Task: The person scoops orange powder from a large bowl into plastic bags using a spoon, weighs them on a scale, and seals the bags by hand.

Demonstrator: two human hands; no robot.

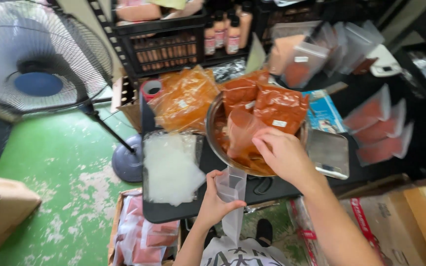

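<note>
Standing fan (38, 59) far left of the steel bowl (213, 133), over green floor. Stack of empty clear bags (171, 167) lies just left of the bowl, within reach. Filled orange pouches (279, 106) heaped in the bowl's back half. Right hand (282, 155) dips over the bowl's near rim, fingers curled; what they pinch, cannot tell. Left hand (215, 199) just below the rim, pinching a clear pouch (231, 189) upright, mouth up toward the bowl.

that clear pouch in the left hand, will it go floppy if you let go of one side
Probably floppy: the pouch is thin clear film and already hangs limp below the left hand. It looks empty, so likely very light. The smooth film may also slip between fingers.
</note>
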